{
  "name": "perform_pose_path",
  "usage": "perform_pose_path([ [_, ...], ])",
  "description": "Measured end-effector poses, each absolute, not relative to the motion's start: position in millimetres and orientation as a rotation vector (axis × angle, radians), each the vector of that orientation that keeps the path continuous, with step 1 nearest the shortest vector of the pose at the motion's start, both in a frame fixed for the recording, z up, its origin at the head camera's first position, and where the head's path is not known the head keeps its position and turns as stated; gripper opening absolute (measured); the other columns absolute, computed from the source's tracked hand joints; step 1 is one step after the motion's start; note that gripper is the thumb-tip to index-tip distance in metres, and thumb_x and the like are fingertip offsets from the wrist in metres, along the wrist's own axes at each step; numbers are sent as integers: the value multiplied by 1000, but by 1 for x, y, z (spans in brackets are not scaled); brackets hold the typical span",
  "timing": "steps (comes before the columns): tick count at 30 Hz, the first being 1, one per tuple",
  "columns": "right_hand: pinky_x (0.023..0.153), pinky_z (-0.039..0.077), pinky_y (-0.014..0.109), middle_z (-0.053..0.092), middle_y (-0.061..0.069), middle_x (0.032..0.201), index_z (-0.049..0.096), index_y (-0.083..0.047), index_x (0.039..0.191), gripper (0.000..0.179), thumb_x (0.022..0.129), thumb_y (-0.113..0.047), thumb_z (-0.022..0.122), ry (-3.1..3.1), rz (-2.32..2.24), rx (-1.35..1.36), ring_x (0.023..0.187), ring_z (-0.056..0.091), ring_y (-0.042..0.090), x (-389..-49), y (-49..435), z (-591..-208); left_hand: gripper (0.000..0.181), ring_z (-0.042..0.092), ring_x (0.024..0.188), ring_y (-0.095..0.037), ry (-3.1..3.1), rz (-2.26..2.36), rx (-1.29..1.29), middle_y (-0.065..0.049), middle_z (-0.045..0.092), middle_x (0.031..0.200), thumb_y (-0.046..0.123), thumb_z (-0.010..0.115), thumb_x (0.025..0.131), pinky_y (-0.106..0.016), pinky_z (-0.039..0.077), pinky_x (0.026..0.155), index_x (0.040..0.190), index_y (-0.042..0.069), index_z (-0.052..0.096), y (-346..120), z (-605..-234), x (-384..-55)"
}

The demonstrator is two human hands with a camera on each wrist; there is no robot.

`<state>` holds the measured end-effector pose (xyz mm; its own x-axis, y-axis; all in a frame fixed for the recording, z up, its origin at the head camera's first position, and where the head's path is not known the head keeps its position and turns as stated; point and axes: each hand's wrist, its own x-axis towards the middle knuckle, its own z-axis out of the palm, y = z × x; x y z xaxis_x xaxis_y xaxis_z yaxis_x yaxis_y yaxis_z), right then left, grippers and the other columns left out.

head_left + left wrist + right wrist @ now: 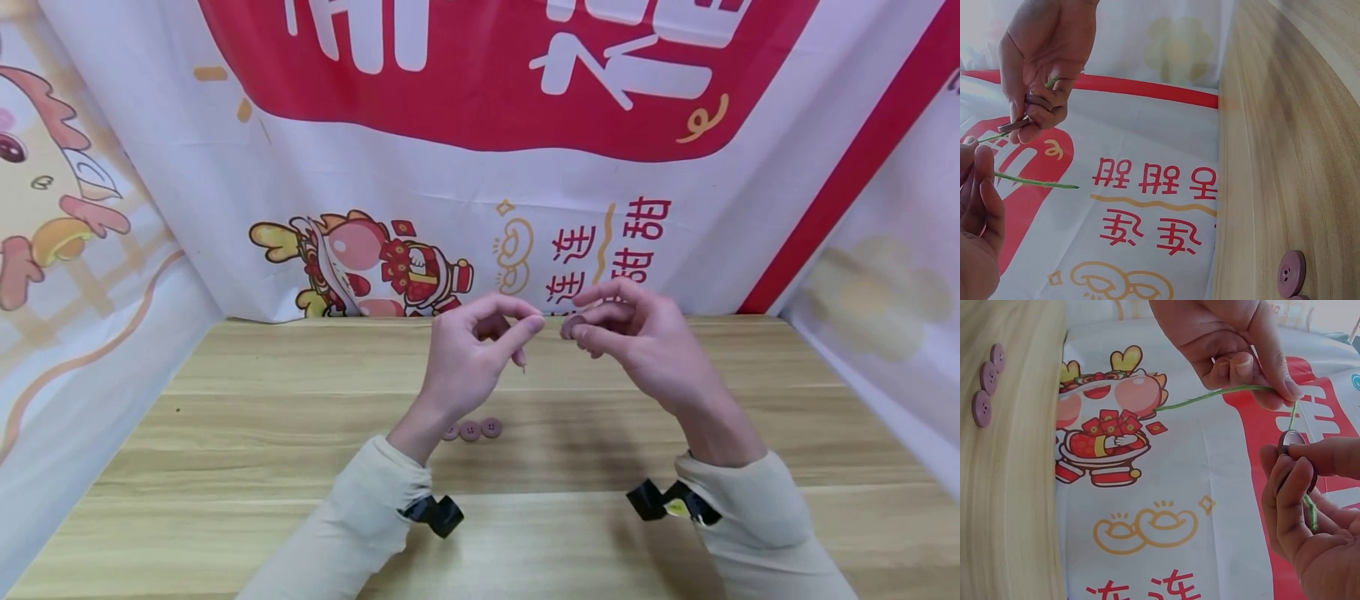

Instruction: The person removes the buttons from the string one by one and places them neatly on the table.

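Note:
Thumb and forefinger of my left hand (468, 354) pinch a green string (1210, 395), whose loose end sticks out past the fingertips. Across a small gap, my right hand (652, 346) grips two mauve buttons (1015, 125) between thumb and fingers. From the pinch, the string runs to the front button (1290, 440), and more green string comes out behind the buttons inside the right hand. Both hands are raised above the table, fingertips facing each other. The fingers partly cover the held buttons.
On the wooden table (300, 467), three mauve buttons (470, 431) lie in a row below the left hand. A printed white and red cloth (360, 167) hangs behind the table, with more cloth at both sides. Black wrist cameras (444, 515) sit on the sleeves.

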<state>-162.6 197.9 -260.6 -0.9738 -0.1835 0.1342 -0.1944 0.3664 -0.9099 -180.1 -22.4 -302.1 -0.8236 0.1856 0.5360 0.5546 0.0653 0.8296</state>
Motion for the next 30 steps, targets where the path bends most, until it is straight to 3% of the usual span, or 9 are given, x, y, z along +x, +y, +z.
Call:
perform_pose_path([
  [4,84,60,30,80,4,107,57,-7,118,26,101,-18,73,-2573,1750,323,95,76,20,-163,197,-260,9,66,61,-20,-2049,-1815,-760,-2,73,81,21,77,99,-24,46,57,103,13,78,-22,-303,-179],
  [8,82,61,30,79,6,107,67,-5,111,22,100,-22,76,-2585,1698,335,92,74,21,-163,196,-261,8,66,60,-20,-2048,-1803,-765,-2,73,82,21,77,100,-25,47,57,103,13,78,-22,-302,-179],
  [15,85,56,33,78,7,106,82,-14,112,21,99,-29,77,-2668,1584,323,92,68,27,-161,197,-260,9,66,60,-19,-2032,-1778,-779,-3,74,84,20,76,100,-24,44,56,103,12,78,-23,-302,-180],
  [30,78,57,32,77,10,99,84,-12,109,17,98,-24,78,-2680,1603,484,85,67,26,-159,199,-260,9,66,60,-18,-1996,-1794,-740,-5,76,96,17,75,100,-23,43,53,104,9,78,-24,-301,-181],
])
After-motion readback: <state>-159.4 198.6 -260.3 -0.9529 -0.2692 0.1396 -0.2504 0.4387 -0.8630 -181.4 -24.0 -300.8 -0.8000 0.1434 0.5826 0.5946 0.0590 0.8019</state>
